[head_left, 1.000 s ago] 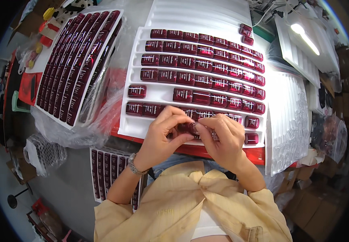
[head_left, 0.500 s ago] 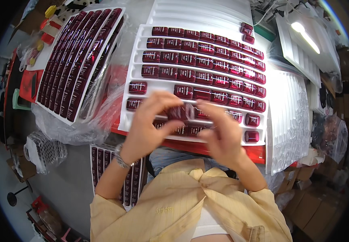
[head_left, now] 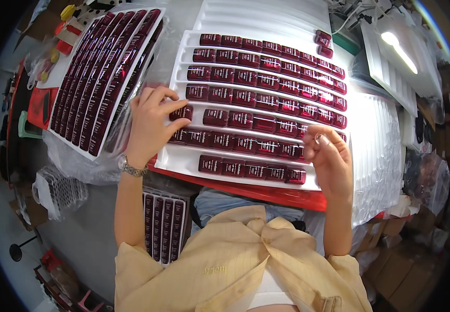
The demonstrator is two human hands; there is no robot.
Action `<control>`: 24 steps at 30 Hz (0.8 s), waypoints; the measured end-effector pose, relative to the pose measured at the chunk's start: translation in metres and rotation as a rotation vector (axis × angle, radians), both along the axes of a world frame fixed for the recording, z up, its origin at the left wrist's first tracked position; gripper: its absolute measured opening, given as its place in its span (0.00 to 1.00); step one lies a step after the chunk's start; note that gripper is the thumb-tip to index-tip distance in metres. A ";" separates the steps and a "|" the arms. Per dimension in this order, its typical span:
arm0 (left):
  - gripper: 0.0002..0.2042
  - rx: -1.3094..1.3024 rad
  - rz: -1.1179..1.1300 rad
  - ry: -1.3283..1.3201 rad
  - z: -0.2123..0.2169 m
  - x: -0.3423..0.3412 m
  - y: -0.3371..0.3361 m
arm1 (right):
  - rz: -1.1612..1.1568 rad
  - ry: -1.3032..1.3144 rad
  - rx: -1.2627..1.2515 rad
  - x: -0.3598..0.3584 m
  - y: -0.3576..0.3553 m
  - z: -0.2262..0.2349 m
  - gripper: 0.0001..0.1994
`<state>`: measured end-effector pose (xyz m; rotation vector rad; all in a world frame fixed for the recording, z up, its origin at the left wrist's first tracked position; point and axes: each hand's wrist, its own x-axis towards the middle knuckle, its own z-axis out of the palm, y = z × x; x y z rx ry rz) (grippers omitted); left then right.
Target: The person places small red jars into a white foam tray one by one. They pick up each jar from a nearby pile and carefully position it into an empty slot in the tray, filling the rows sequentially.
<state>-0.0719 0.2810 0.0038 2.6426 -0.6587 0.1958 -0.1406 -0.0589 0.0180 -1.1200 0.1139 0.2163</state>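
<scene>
A white ribbed tray (head_left: 172,157) lies in front of me with rows of small glossy dark-red containers (head_left: 243,120) with pale print. At the left end of the fifth row from the back, my left hand (head_left: 154,118) has its thumb and forefinger closed around a single dark-red container (head_left: 182,112). A short gap parts it from the others in that row. My right hand (head_left: 331,158) is over the right ends of the front rows, its fingers curled. Whatever lies between those fingers cannot be made out, and the hand hides the row ends there.
Stacked filled trays (head_left: 92,86) stand tilted at the left in clear plastic. Loose dark-red containers (head_left: 324,43) lie at the back right. Pale ribbed trays (head_left: 375,156) sit at the right by a bright lamp (head_left: 399,52). Another filled tray (head_left: 164,226) is below the red table edge (head_left: 245,194).
My hands have parted from over the tray's middle, left hand to the left end, right hand rightward. The fifth row's gap is narrower, and containers in the front rows have shifted.
</scene>
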 end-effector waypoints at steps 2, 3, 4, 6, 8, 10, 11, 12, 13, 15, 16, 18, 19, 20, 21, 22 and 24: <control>0.21 0.019 -0.008 -0.098 -0.005 -0.002 0.006 | -0.048 -0.118 -0.123 0.000 0.021 0.007 0.12; 0.21 -0.141 0.013 -0.066 -0.004 -0.006 0.002 | -0.073 -0.177 -0.186 0.000 0.030 0.009 0.12; 0.21 -0.309 0.030 -0.031 -0.005 -0.014 -0.009 | -0.058 -0.240 -0.222 0.001 0.035 0.009 0.13; 0.21 -0.560 0.019 0.072 0.003 -0.038 -0.045 | -0.035 -0.341 0.057 0.003 0.051 0.014 0.12; 0.22 -0.708 -0.048 0.064 0.010 -0.066 -0.086 | -0.001 -0.388 0.247 0.001 0.071 0.015 0.10; 0.23 -0.956 -0.028 0.082 0.002 -0.084 -0.112 | 0.006 -0.374 0.229 -0.006 0.085 0.011 0.10; 0.23 -1.148 0.038 0.177 -0.003 -0.092 -0.124 | -0.040 -0.368 0.106 -0.010 0.088 0.007 0.11; 0.23 -1.335 0.107 0.281 -0.006 -0.099 -0.132 | 0.023 -0.402 -0.048 -0.012 0.087 0.003 0.12; 0.24 -1.319 0.104 0.363 -0.007 -0.100 -0.129 | 0.093 -0.363 -0.244 -0.016 0.080 0.012 0.14; 0.25 -1.206 0.021 0.463 -0.012 -0.101 -0.122 | 0.179 -0.134 0.056 -0.022 0.064 0.010 0.14; 0.24 -1.187 -0.006 0.442 -0.013 -0.099 -0.122 | 0.160 -0.169 0.027 -0.022 0.057 0.009 0.15; 0.24 -1.154 -0.056 0.397 -0.019 -0.097 -0.128 | 0.112 -0.313 0.040 -0.025 0.045 0.000 0.15; 0.24 -1.117 -0.073 0.363 -0.019 -0.098 -0.129 | 0.098 -0.340 0.087 -0.027 0.046 0.002 0.15; 0.24 -1.081 -0.088 0.327 -0.019 -0.099 -0.132 | 0.093 -0.358 -0.004 -0.028 0.048 0.003 0.15; 0.23 -1.047 -0.102 0.291 -0.019 -0.100 -0.134 | 0.090 -0.374 -0.096 -0.030 0.052 0.005 0.16; 0.23 -1.042 -0.125 0.354 -0.015 -0.101 -0.134 | 0.093 -0.393 -0.190 -0.032 0.054 0.006 0.16; 0.23 -1.161 -0.154 0.466 -0.016 -0.104 -0.135 | 0.127 -0.234 -0.227 -0.038 0.052 0.008 0.21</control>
